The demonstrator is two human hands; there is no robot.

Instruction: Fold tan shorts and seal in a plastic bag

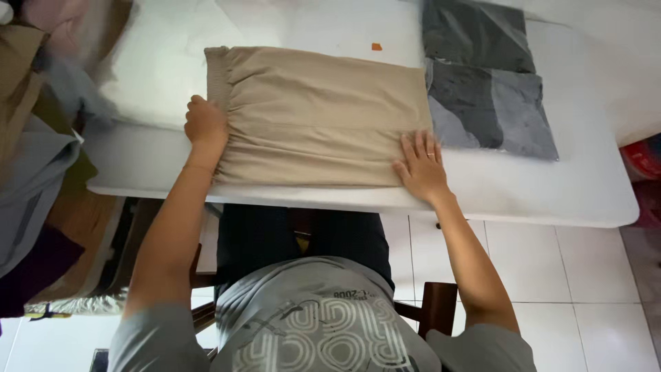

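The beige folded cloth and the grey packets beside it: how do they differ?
The beige folded cloth is bare fabric with a gathered elastic edge; the grey packets look wrapped in shiny clear plastic. The beige cloth is one wide piece, while the grey packets are two, one behind the other. The left hand and right hand press on the beige cloth; neither touches the grey packets. Both lie flat on the white table.

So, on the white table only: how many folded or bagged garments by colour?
Beige folded garment, with the left hand and right hand on it: 1
Dark grey bagged garments, far one and near one: 2
Total on the table: 3
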